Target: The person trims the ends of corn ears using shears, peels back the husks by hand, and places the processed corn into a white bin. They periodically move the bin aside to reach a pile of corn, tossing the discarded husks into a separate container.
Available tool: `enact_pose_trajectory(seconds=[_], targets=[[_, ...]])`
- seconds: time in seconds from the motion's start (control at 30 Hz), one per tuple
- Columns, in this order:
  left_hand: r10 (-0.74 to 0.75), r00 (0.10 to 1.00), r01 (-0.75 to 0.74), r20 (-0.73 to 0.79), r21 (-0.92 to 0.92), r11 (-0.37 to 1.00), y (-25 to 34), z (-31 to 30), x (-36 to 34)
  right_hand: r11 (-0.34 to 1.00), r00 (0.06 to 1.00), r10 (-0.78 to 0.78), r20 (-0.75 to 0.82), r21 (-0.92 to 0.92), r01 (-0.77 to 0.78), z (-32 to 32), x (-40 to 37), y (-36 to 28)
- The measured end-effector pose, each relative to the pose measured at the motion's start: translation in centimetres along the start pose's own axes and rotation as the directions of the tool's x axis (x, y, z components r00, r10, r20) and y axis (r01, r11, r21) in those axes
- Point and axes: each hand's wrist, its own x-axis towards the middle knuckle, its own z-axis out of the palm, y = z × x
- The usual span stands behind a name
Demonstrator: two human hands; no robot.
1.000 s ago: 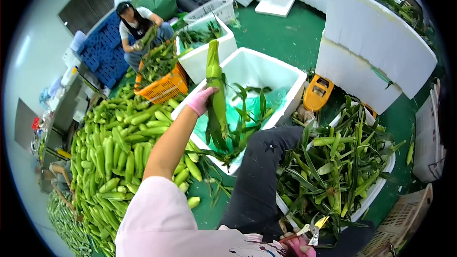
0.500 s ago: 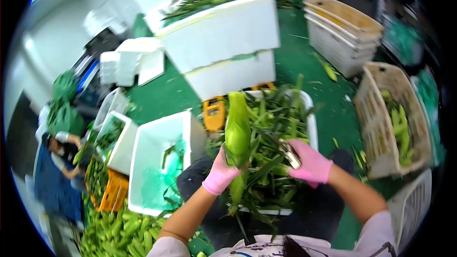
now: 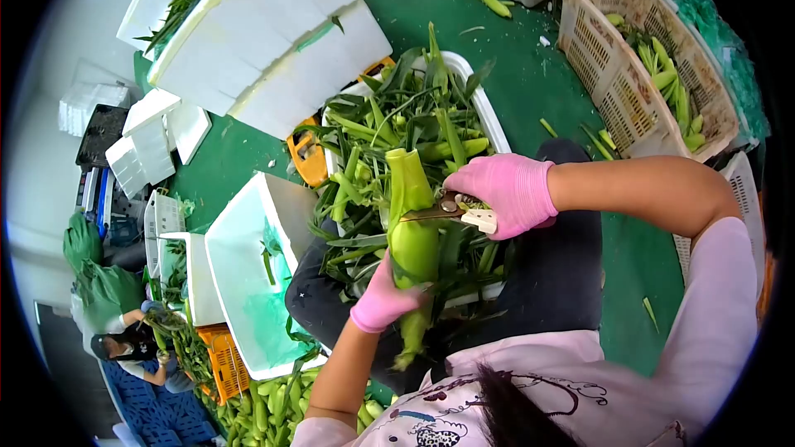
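An ear of corn (image 3: 413,240) in its green husk stands nearly upright, stalk end up, in front of me. Around its lower half my pink-gloved left hand (image 3: 386,296) is closed. My right hand (image 3: 507,192), also gloved in pink, grips pruning shears (image 3: 451,205) with pale handles. Their blade lies against the upper part of the ear, just below the stalk end. Beneath both hands, a white tub (image 3: 495,120) between my knees is heaped with green leaves and stalk trimmings (image 3: 385,120).
White foam boxes (image 3: 273,25) are stacked ahead. An open foam box (image 3: 240,240) stands at my left, near an orange crate (image 3: 224,356) and a pile of corn (image 3: 277,406). A cream crate (image 3: 621,74) with corn stands right. Another person (image 3: 137,343) sits far left.
The right hand has brought the shears left and up, onto the ear of corn. The left hand still holds the ear. The view has turned and tilted.
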Motion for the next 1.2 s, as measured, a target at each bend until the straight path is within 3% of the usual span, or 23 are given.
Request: enact_pose_trajectory(seconds=[0.07, 0.1, 0.13, 0.17, 0.2, 0.3, 0.37, 0.43, 0.47, 0.57, 0.6, 0.63, 0.67, 0.7, 0.73, 0.77, 0.83, 0.9, 1.0, 1.1, 1.13, 1.17, 1.2], targets=[[-0.102, 0.933, 0.177, 0.346, -0.190, 0.966, -0.5, -2.1, -0.7, 0.992, 0.997, 0.033, 0.064, 0.117, -0.040, 1.0, 0.0, -0.3], [0.004, 0.887, 0.212, 0.462, -0.414, 0.885, -1.7, -1.9, -0.4, 0.968, 0.994, -0.098, -0.040, 0.227, 0.105, 3.2, 0.0, 0.6], [0.143, 0.835, 0.260, 0.532, -0.609, 0.750, -3.2, -1.0, -0.1, 0.863, 0.995, -0.069, 0.073, 0.504, 0.022, 4.3, -0.1, 0.6], [0.121, 0.879, 0.207, 0.461, -0.599, 0.773, -3.2, -1.0, -0.3, 0.687, 0.979, -0.074, 0.190, 0.721, -0.088, 4.1, 0.3, -0.7], [0.098, 0.918, 0.158, 0.385, -0.580, 0.799, -3.2, -1.0, -0.5, 0.366, 0.949, 0.019, 0.316, 0.881, -0.301, 3.2, -0.6, -2.5], [-0.118, 0.982, 0.164, 0.145, -0.364, 0.917, -4.3, -1.3, -1.7, -0.141, 0.972, 0.131, 0.194, 0.974, -0.176, 6.3, -0.2, -3.2], [-0.107, 0.989, 0.049, -0.103, -0.452, 0.891, -4.7, 0.7, -2.6, -0.556, 0.945, 0.185, 0.269, 0.822, -0.125, 10.0, 0.6, -2.2], [-0.082, 0.947, -0.089, -0.310, -0.502, 0.860, -4.5, 1.2, -2.5, -0.724, 0.865, 0.370, 0.338, 0.689, 0.041, 12.7, 1.6, -2.0], [-0.021, 0.927, -0.168, -0.375, -0.463, 0.870, -4.3, 0.6, -2.3, -0.709, 0.891, 0.326, 0.318, 0.705, 0.008, 14.3, 1.1, -1.3], [-0.006, 0.890, 0.060, -0.455, 0.104, 0.993, -4.5, -4.1, -1.3, -0.408, 0.763, 0.255, 0.594, 0.781, -0.472, 14.8, -0.7, -1.5], [0.183, 0.839, -0.229, -0.512, -0.027, 0.973, -4.3, -3.3, -0.9, -0.383, 0.797, 0.178, 0.577, 0.787, -0.484, 13.6, -1.5, -1.4], [0.256, 0.793, -0.206, -0.553, 0.153, 0.967, -2.7, -3.4, -1.2, -0.356, 0.826, 0.101, 0.554, 0.796, -0.490, 12.1, -2.5, -1.2], [0.486, 0.695, -0.123, -0.529, 0.579, 0.806, -1.7, -4.2, -1.2, -0.330, 0.857, 0.017, 0.515, 0.812, -0.481, 10.3, -3.5, -0.8], [0.685, 0.612, 0.026, -0.396, 0.875, 0.483, -0.8, -4.7, -0.9, -0.288, 0.882, 0.037, 0.469, 0.851, -0.440, 9.8, -4.4, 0.0], [0.492, 0.612, 0.093, -0.620, 0.674, 0.733, -0.7, -4.0, -1.0, -0.168, 0.900, 0.163, 0.405, 0.910, -0.379, 8.2, -4.8, -0.4], [0.482, 0.616, 0.114, -0.623, 0.676, 0.728, 0.9, -3.0, -1.3, -0.040, 0.903, 0.284, 0.323, 0.945, -0.325, 6.4, -5.3, -0.7], [0.621, 0.649, 0.029, -0.440, 0.830, 0.558, 1.7, -2.1, -0.7, -0.038, 0.905, 0.397, 0.151, 0.988, -0.148, 5.2, -4.5, -1.2], [0.748, 0.609, 0.021, -0.264, 0.948, 0.318, 1.3, -0.4, 0.1, 0.275, 0.837, 0.501, -0.222, 0.957, 0.090, 4.8, -2.1, -3.5], [0.792, 0.586, -0.021, -0.173, 0.973, 0.228, 1.5, 2.1, 0.9, 0.634, 0.649, 0.425, -0.631, 0.719, 0.285, 7.4, 1.1, -3.6], [0.576, 0.785, -0.123, -0.228, 0.854, 0.505, 2.9, 2.8, 0.1, 0.129, 0.712, 0.598, -0.368, 0.921, 0.367, 6.8, 0.9, -3.6], [0.468, 0.837, -0.219, -0.285, 0.608, 0.763, 0.9, 1.8, 0.3, 0.022, 0.730, 0.604, -0.320, 0.922, 0.386, 6.7, 1.2, -3.6], [0.378, 0.891, -0.280, -0.252, 0.351, 0.894, 0.7, 2.1, 0.1, -0.081, 0.747, 0.606, -0.274, 0.913, 0.401, 6.6, 1.4, -3.5], [0.376, 0.886, -0.290, -0.271, 0.308, 0.906, -0.3, 2.2, 0.1, -0.025, 0.740, 0.601, -0.302, 0.918, 0.395, 7.0, 1.9, -3.0]])
